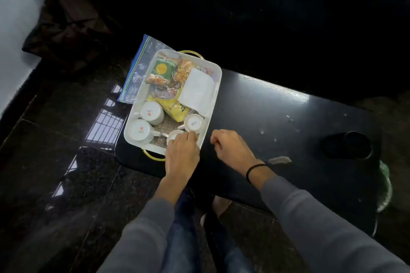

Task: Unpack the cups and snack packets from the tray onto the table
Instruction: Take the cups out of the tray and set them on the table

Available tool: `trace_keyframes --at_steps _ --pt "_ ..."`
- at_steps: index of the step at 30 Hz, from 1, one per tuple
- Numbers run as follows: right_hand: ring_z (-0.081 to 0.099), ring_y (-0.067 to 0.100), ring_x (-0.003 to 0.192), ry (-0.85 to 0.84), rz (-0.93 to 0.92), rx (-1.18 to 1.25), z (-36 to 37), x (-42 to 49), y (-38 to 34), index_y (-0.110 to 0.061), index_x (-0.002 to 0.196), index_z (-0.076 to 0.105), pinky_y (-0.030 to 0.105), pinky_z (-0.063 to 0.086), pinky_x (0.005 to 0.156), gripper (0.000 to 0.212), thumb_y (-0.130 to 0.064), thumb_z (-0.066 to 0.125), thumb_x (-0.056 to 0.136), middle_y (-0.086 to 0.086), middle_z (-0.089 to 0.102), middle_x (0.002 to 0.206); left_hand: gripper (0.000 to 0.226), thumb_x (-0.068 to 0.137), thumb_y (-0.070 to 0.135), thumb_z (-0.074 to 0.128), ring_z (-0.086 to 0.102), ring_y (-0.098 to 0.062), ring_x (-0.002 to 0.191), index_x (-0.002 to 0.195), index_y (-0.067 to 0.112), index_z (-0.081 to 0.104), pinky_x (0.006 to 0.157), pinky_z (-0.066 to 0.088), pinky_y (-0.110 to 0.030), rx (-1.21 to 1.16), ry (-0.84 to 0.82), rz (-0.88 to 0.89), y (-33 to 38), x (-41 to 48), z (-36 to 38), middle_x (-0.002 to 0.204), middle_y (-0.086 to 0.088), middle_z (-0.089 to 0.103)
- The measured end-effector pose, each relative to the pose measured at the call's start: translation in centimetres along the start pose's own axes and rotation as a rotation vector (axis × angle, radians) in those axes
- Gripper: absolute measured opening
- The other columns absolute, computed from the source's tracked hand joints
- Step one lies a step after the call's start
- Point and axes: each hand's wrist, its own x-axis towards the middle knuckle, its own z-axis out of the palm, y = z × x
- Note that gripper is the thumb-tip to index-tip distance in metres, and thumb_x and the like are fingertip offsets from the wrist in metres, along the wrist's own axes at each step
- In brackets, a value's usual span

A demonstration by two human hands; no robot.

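Note:
A white tray [216, 82] with gold handles sits on the left end of a black table [277, 121]. It holds several upturned white cups: two plain ones [152, 112] [140, 131] on the left, a fluted cup [193, 123] on the right, and a small cup [174, 135] at the near edge. My left hand [183, 152] rests on that small cup, fingers curled over it. Snack packets fill the far half: a green one [160, 70], an orange one [183, 70], a yellow one [176, 109], plus a white napkin [196, 91]. My right hand [230, 147] hovers beside the tray, loosely curled and holding nothing.
A clear zip bag [138, 66] with a blue edge lies under the tray's left side. A round recess [348, 145] is sunk in the table's right part, with a scrap of paper [280, 160] near it. Dark polished floor surrounds the table; a dark cloth [66, 26] lies at far left.

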Motion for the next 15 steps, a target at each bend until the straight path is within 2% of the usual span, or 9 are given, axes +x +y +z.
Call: trace_keyframes --at_steps 3,5,8,15 --pt "0.066 0.034 0.103 0.055 -0.011 0.033 1.4 2.3 0.1 -0.009 0.116 0.064 0.047 0.056 0.087 0.021 -0.01 0.056 0.097 0.009 0.07 0.116 0.025 0.088 0.006 0.061 0.061 -0.032 0.107 0.113 0.005 0.064 0.092 0.044 -0.04 -0.101 0.087 -0.013 -1.8 1.8 1.1 0.112 -0.012 0.066" --pt "0.066 0.034 0.11 0.078 -0.011 0.035 2.0 3.7 -0.1 -0.012 0.13 0.059 0.048 0.056 0.091 0.032 -0.015 0.059 0.098 0.009 0.068 0.126 0.032 0.09 0.008 0.062 0.057 -0.032 0.115 0.122 0.003 0.06 0.099 0.043 -0.04 -0.201 0.102 -0.036 -2.5 3.1 1.4 0.12 -0.014 0.063" --pt "0.063 0.033 0.118 0.113 -0.033 0.12 2.7 5.4 -0.1 -0.018 0.141 0.05 0.05 0.054 0.096 0.049 -0.012 0.063 0.094 0.005 0.062 0.139 0.04 0.094 0.017 0.063 0.054 -0.029 0.12 0.131 0.006 0.054 0.1 0.041 -0.039 -0.322 0.104 -0.04 -2.9 4.5 2.0 0.125 -0.011 0.061" --pt "0.056 0.029 0.13 0.089 -0.092 0.278 4.6 8.1 0.9 -0.021 0.148 0.042 0.05 0.05 0.105 0.068 -0.019 0.074 0.088 0.002 0.053 0.149 0.051 0.084 0.021 0.073 0.058 -0.028 0.114 0.132 0.012 0.057 0.097 0.041 -0.037 -0.176 0.092 0.046 -4.9 5.8 3.1 0.12 -0.006 0.064"
